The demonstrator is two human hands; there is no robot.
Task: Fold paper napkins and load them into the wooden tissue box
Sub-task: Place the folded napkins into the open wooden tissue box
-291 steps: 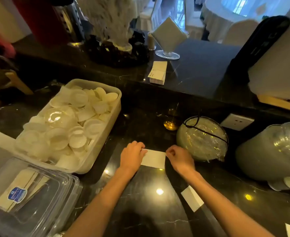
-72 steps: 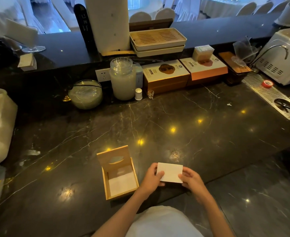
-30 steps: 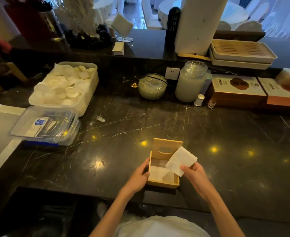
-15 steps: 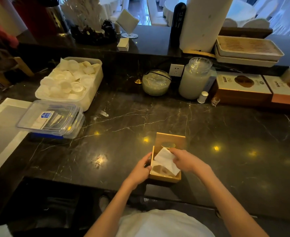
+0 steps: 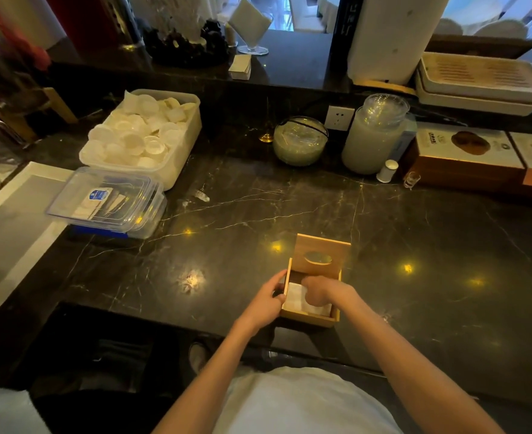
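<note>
While your left hand [image 5: 266, 303] is clasped around the left wall of the wooden tissue box [image 5: 314, 319], fingers curled on its outer face, the risk starts there: let go early and the light box may skate on the polished black counter [image 5: 415, 245] as the other hand presses down. Inside the box, the folded napkin [image 5: 294, 300] lies flat on the stack; only the top sheet shows, so the number beneath cannot be counted. Your right hand [image 5: 321, 292] is down in the box with fingers bunched on that napkin; whether it pinches the sheet or merely presses it, you cannot tell. Withdraw it carelessly and the sheet could lift, unfold or catch a corner on the wall. The hinged lid [image 5: 322, 255], one, stands upright behind and could drop onto your knuckles if jogged. Count, left to right: one clear lidded container [image 5: 108, 202]; one white tub of small dishes [image 5: 142, 136], too many to number; one glass bowl [image 5: 299, 140]; one lidded jar [image 5: 374, 133]; one wooden box; two hands.
</note>
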